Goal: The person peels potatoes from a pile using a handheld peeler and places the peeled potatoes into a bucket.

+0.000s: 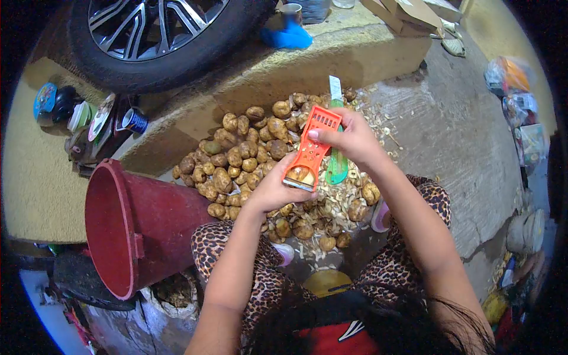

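My right hand [352,139] is closed on an orange peeler [318,139], thumb on its face. A green-handled tool [338,167] with a pale flat blade runs behind the peeler and my right fingers; whether those fingers grip it is hidden. My left hand [277,186] is closed around a potato [300,174], partly seen through the peeler's opening. The metal blade end of the peeler lies over this potato. Below and around my hands spreads a heap of brown potatoes [236,155], with pale peelings [340,204] scattered on the ground between my feet.
A dark red bucket [171,222] lies tipped at the left, its mouth facing left. Behind the potatoes runs a concrete step [331,56] with a car wheel [160,35], a blue bag [287,38] and a cardboard box [408,15]. Bagged goods [520,109] line the right side.
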`<state>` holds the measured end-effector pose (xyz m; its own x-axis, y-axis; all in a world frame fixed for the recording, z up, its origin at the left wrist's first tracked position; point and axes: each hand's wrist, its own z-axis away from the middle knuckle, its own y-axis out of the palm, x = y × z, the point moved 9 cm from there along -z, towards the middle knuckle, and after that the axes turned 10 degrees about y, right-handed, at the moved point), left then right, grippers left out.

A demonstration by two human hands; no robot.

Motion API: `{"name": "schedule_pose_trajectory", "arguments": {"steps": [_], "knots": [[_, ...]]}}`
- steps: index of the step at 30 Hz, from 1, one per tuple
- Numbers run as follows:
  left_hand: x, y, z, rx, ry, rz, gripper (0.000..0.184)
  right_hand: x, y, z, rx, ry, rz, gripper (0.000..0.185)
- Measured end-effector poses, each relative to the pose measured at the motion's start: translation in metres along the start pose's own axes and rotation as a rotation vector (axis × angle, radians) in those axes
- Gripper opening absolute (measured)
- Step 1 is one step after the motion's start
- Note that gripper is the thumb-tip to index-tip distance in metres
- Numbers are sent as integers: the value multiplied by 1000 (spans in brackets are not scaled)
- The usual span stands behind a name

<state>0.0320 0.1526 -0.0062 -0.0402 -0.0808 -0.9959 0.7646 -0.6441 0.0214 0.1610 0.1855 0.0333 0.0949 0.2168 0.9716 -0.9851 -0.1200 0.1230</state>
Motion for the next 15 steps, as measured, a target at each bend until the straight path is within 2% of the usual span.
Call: {"name": "schedule_pose_trajectory", "arguments": {"steps": [2,4,6,7,9,11,13,15], "knots": [[-1,1,0,8,-12,22,79,-3,-7,-3,-4,18,-65,23],[0,-1,0,3,-28,86,79,2,-31,-5,-177,-25,-74,21],[-8,-5,3,37,64,87,78,2,-78,-11,-403,-95,12,17],[-13,-5,4,57,113,85,77,5,-84,-11,-380,-95,-70,16],[-10,-13,6,-34,76,122,76,14,-88,-10,-330,-98,-231,14],[1,-15,6,-100,3,243,76,2,-55,-6,-246,-15,-399,14],[2,-18,2,-98,67,199,77,-9,-19,-1,-159,-9,-280,16],[-2,-16,5,-134,94,227,77,-10,-21,0,-198,-36,-240,17]]}}
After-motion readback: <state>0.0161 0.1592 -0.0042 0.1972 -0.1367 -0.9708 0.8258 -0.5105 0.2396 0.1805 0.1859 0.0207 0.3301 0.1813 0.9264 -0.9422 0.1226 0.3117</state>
